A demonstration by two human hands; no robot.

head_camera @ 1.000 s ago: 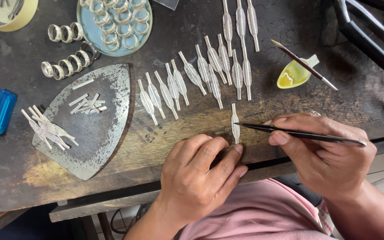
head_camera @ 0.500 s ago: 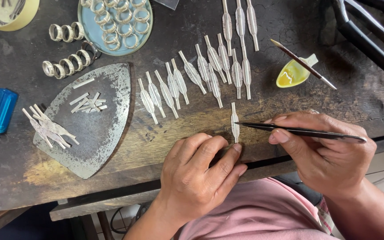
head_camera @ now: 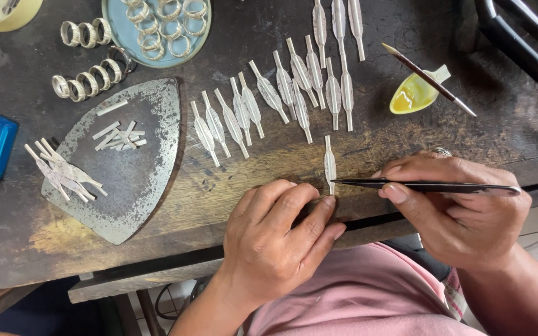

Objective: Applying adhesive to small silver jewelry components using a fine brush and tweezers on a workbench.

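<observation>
My left hand (head_camera: 275, 239): bare, no glove, no ring that I can see.
My right hand (head_camera: 459, 208): bare, with a silver-coloured metal ring (head_camera: 441, 151) on one finger.
My forearms: uncovered, no sleeves in sight.
My clothing: a pink fabric garment (head_camera: 368, 292) over my lap.

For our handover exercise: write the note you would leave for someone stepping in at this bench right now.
Left hand: fingertips resting at the lower end of one leaf-shaped metal piece near the bench edge.
Right hand: grips dark tweezers, tips at that piece's lower end.
Laid out: a row of similar pieces above; small strips on the metal plate; rings; yellow dish with a brush.
Done or left: cannot tell from this view.
</observation>
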